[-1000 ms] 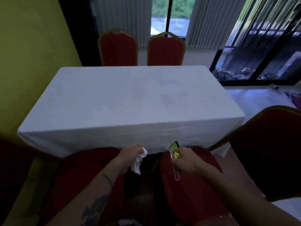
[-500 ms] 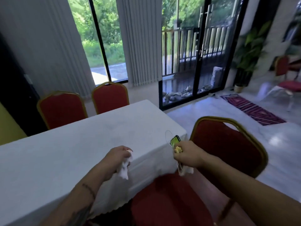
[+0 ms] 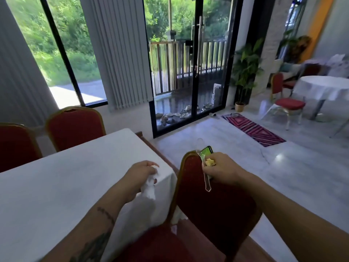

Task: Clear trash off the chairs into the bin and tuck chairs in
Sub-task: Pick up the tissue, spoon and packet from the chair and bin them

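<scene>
Materials: soft crumpled white tissue [image 3: 149, 188]; clear hard plastic spoon [image 3: 204, 174]; glossy green wrapper [image 3: 206, 151]; a yellow crumpled scrap [image 3: 210, 162].
Left hand [image 3: 140, 176]: fingers curled round the tissue, which hangs below them over the corner of the white-clothed desk [image 3: 56, 186].
Right hand [image 3: 221, 169]: fingers clamped on spoon, wrapper and scrap together, above the top of the red padded, gold-framed chair [image 3: 213, 203].
Chair: beside the desk's end.

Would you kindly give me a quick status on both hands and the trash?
Left hand grips white tissue. Right hand grips clear plastic spoon, green wrapper, yellow scrap. No bin in view. Red chair directly ahead.
</scene>
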Available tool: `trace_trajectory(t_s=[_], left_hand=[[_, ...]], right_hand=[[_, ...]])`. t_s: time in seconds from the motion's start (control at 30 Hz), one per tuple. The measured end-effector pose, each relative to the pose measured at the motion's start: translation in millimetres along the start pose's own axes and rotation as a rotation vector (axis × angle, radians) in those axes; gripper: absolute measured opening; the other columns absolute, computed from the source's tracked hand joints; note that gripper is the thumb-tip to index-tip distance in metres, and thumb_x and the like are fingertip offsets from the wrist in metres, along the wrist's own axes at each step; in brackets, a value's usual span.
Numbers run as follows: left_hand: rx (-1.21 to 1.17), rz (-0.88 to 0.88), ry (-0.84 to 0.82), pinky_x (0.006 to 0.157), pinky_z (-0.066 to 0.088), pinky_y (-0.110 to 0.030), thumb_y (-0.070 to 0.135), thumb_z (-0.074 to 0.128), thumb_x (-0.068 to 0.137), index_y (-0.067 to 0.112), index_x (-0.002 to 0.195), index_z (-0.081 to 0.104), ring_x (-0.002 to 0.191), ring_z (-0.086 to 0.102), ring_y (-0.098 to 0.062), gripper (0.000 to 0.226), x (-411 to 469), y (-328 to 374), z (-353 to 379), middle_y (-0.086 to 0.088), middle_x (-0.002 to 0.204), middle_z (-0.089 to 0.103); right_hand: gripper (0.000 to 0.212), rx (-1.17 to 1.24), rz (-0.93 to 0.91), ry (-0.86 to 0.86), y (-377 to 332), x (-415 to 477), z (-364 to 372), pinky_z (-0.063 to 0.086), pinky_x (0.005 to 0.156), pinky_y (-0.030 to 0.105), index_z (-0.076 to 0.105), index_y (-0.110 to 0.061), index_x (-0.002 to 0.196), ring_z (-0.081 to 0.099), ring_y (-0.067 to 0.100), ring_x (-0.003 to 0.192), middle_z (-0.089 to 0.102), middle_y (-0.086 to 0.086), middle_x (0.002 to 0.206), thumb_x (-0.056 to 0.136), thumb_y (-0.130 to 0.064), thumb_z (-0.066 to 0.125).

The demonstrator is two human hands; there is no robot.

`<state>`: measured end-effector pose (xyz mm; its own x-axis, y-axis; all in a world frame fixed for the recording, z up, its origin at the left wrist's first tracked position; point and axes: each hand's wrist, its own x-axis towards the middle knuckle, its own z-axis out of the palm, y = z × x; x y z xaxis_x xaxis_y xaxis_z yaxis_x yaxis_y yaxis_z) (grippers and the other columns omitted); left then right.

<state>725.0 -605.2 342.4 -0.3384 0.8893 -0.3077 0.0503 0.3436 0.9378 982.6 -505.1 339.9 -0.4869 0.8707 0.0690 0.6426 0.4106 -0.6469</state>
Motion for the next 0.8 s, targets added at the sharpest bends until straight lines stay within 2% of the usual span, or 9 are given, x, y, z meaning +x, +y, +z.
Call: trace_trajectory(t_s=[0.1,0.27,0.4,0.53,0.6,0.7,0.8], left_hand=[[-0.009,-0.005,0.061,0.076,0.050,-0.039,0.002,0.051,0.091,0.012,0.087,0.069,0.083,0.060,-0.033,0.022,35.4,21.9,57.0,-0.018,0.093,0.065],[-0.041,-0.022,0.101,0.080,0.046,-0.041,0.002,0.055,0.085,0.013,0.084,0.068,0.088,0.058,-0.032,0.017,70.0,53.8,125.3,-0.017,0.092,0.063],[-0.019,-0.029,0.120,0.074,0.047,-0.035,0.001,0.055,0.084,0.014,0.082,0.069,0.081,0.058,-0.027,0.019,89.2,78.0,161.3,-0.012,0.086,0.065],[0.000,-0.009,0.114,0.062,0.043,-0.028,0.003,0.056,0.086,0.012,0.088,0.067,0.082,0.055,-0.026,0.014,115.9,91.3,180.0,-0.012,0.088,0.062],[-0.027,0.004,0.088,0.065,0.043,-0.031,0.002,0.057,0.086,0.009,0.089,0.066,0.080,0.054,-0.026,0.012,135.0,96.3,196.9,-0.014,0.088,0.060],[-0.030,-0.019,0.081,0.064,0.044,-0.030,-0.001,0.056,0.086,0.007,0.089,0.066,0.074,0.054,-0.024,0.012,154.4,94.3,220.9,-0.015,0.084,0.059],[-0.021,-0.025,0.066,0.061,0.044,-0.028,0.001,0.057,0.086,0.008,0.085,0.067,0.072,0.055,-0.023,0.012,181.3,95.6,241.6,-0.014,0.082,0.060]], right_hand=[[0.024,0.116,-0.006,-0.067,47.8,40.9,-33.1,0.041,0.049,0.033,0.053,-0.001,0.068,0.048,0.016,0.050,0.049,0.002,0.057,0.081,-0.020,0.060],[0.022,0.197,0.000,-0.129,101.2,87.1,-81.5,0.049,0.049,0.032,0.052,-0.010,0.065,0.057,0.020,0.054,0.055,0.011,0.064,0.085,-0.014,0.062],[0.019,0.239,0.025,-0.109,133.0,111.7,-110.7,0.054,0.052,0.026,0.056,-0.007,0.070,0.062,0.015,0.058,0.061,0.010,0.071,0.086,-0.013,0.063],[0.015,0.263,0.074,-0.112,159.3,123.5,-123.9,0.054,0.055,0.027,0.059,-0.004,0.081,0.065,0.022,0.071,0.064,0.014,0.084,0.089,-0.016,0.063],[0.016,0.277,0.092,-0.086,177.7,128.5,-129.4,0.056,0.057,0.029,0.060,-0.002,0.085,0.067,0.026,0.076,0.064,0.016,0.088,0.090,-0.017,0.063],[0.022,0.273,0.134,-0.089,201.1,135.6,-131.4,0.057,0.060,0.033,0.060,0.004,0.090,0.068,0.030,0.078,0.064,0.017,0.087,0.090,-0.018,0.063],[0.018,0.259,0.149,-0.135,229.4,159.5,-133.5,0.056,0.060,0.036,0.056,-0.004,0.078,0.065,0.027,0.071,0.061,0.013,0.078,0.090,-0.017,0.062]])
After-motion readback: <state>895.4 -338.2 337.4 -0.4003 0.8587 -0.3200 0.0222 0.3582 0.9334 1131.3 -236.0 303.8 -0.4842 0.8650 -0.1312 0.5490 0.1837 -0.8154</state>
